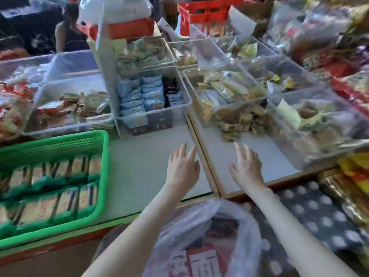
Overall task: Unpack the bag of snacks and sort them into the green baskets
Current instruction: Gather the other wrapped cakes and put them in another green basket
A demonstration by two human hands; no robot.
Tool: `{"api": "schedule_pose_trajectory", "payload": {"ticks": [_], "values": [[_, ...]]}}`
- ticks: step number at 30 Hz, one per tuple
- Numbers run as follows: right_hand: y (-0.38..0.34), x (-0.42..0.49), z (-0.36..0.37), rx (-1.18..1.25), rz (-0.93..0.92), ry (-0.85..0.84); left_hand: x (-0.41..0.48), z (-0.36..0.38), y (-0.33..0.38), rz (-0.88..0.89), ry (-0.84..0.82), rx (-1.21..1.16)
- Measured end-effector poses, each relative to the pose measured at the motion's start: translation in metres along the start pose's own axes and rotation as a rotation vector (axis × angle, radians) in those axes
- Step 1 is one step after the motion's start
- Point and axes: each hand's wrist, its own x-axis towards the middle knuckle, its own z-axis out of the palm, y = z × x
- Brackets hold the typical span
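Looks partway done: the green basket (60, 140) on the left already holds rows of boxed snacks, but the plastic bag (203, 232) below (still bulging with packets) isn't emptied. Left hand (182, 166) and right hand (247, 168) hover flat over the table (143, 166), fingers spread, holding nothing.

A snack shop: clear bins (153, 92) of packaged snacks (139, 96).

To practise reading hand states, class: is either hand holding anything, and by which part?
Nothing is held. The left hand and right hand are both open, fingers straight, over the table; the plastic bag sits ungripped between the forearms.
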Motion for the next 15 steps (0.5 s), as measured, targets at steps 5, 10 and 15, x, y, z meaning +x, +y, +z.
{"api": "schedule_pose_trajectory", "payload": {"ticks": [5, 10, 15], "values": [[0.126, 0.077, 0.024, 0.100, 0.074, -0.086, 0.093, 0.105, 0.081, -0.044, -0.064, 0.058], [0.191, 0.158, 0.057, 0.090, 0.026, -0.131, 0.171, 0.199, 0.123, -0.136, -0.006, 0.137], [0.203, 0.206, 0.089, -0.039, 0.008, -0.081, 0.195, 0.234, 0.133, -0.249, 0.076, 0.113]]}}
